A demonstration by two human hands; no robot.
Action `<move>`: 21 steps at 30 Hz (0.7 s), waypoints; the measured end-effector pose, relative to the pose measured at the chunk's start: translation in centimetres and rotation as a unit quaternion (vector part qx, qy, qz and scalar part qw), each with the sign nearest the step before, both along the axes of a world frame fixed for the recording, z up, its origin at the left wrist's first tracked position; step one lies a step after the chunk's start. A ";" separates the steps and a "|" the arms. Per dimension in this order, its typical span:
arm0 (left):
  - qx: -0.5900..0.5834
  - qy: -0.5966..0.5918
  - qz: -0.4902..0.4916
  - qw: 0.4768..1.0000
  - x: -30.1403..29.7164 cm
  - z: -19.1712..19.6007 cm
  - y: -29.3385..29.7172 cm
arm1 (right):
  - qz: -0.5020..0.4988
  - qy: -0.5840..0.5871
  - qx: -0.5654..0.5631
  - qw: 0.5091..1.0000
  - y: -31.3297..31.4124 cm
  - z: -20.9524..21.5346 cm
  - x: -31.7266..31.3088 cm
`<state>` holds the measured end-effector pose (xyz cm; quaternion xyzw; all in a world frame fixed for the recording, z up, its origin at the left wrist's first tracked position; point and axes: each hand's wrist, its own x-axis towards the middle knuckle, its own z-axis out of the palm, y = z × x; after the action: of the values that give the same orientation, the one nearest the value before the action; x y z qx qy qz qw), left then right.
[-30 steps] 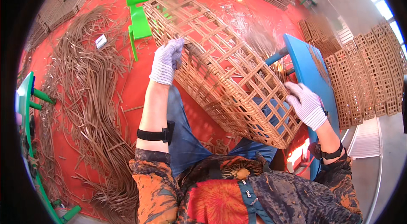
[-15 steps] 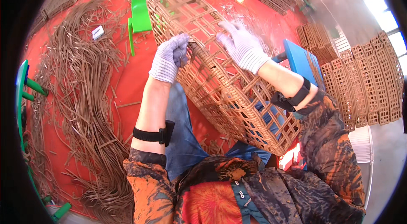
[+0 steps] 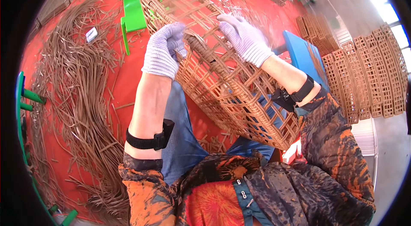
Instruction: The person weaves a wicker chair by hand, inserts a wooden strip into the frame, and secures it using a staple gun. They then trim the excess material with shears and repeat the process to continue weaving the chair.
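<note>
A brown woven basket point(image 3: 222, 93) with an openwork lattice lies tilted across my lap, its far end up toward the upper left. My left hand point(image 3: 162, 52), in a pale striped glove, is closed with curled fingers beside the basket's upper left edge; what it holds, if anything, is hidden. On the upper face, my right hand point(image 3: 245, 40), gloved alike, rests against the weave. Its forefinger and thumb reach out with a gap between them. Close to the left fingers the wrapped edge looks thick and dark.
Long brown strips point(image 3: 81, 84) lie heaped on the red floor at left, with a small white box point(image 3: 91, 34) on top. A green chair point(image 3: 135, 12) stands beyond the basket. A blue stool point(image 3: 302, 57) and stacked woven panels point(image 3: 364, 80) are at right.
My left hand has drawn slightly left and toward me, away from the basket's edge. My right forefinger and thumb have come closer together. The whole view has shifted a little.
</note>
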<state>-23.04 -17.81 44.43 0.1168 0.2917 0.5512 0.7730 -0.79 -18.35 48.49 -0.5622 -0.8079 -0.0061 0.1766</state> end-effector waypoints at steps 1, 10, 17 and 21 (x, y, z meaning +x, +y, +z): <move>-0.007 -0.006 -0.006 1.000 0.1 0.3 0.0 | -0.008 -0.002 -0.006 1.000 0.0 0.0 0.3; 0.049 0.032 -0.010 0.998 -0.3 -4.3 0.4 | 0.019 0.023 0.029 0.999 0.9 -0.5 1.0; 0.105 0.208 -0.056 0.971 0.0 -7.2 1.5 | -0.002 0.024 -0.019 1.000 1.2 -0.1 1.3; 0.102 0.212 -0.055 0.970 0.1 -7.2 1.4 | 0.038 -0.113 0.021 0.993 2.4 0.5 1.7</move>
<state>-22.93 -16.45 37.21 0.3249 0.3850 0.4975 0.7062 0.91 -15.95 48.99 -0.5231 -0.8431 -0.0797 0.0960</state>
